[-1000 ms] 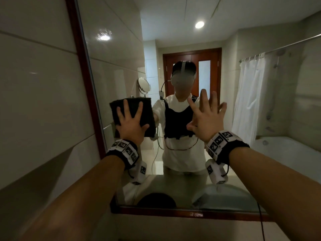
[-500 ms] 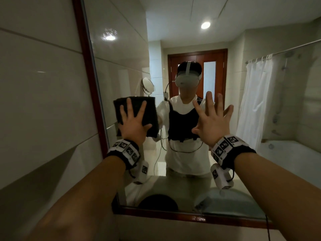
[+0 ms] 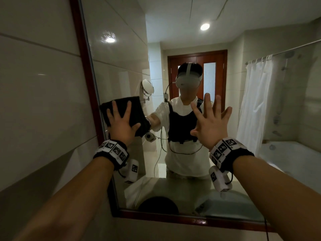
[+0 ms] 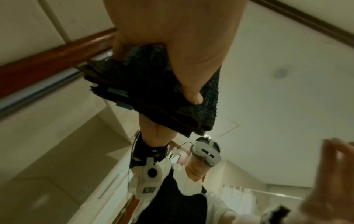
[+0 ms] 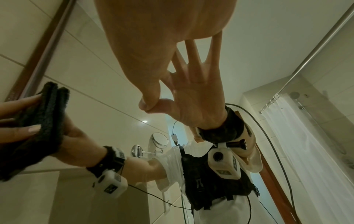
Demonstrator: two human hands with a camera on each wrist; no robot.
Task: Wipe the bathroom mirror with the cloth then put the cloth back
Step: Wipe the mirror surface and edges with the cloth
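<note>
A folded dark cloth (image 3: 139, 112) lies flat on the glass of the wall mirror (image 3: 121, 58), its left edge at the red-brown wooden frame (image 3: 85, 66). My left hand (image 3: 121, 124) presses it there with fingers spread and straight. The left wrist view shows the cloth (image 4: 153, 94) in several folded layers under the left hand (image 4: 182, 45), next to the frame (image 4: 57, 56). My right hand (image 3: 212, 122) is flat on the glass at mid-mirror, fingers spread, holding nothing. In the right wrist view the right hand (image 5: 153, 45) has its thumb tip meeting its reflection, and the cloth (image 5: 44, 121) sits at the left.
Tiled wall (image 3: 38, 101) runs left of the mirror. The lower frame rail (image 3: 191, 220) lies below my forearms. The glass reflects a person in a headset, a round swing-arm mirror (image 3: 147, 86), a wooden door, a white shower curtain (image 3: 257, 110) and a bathtub (image 3: 291, 162).
My left hand has slid the cloth left until its edge reaches the wooden frame. The right hand stays spread on the glass in about the same place.
</note>
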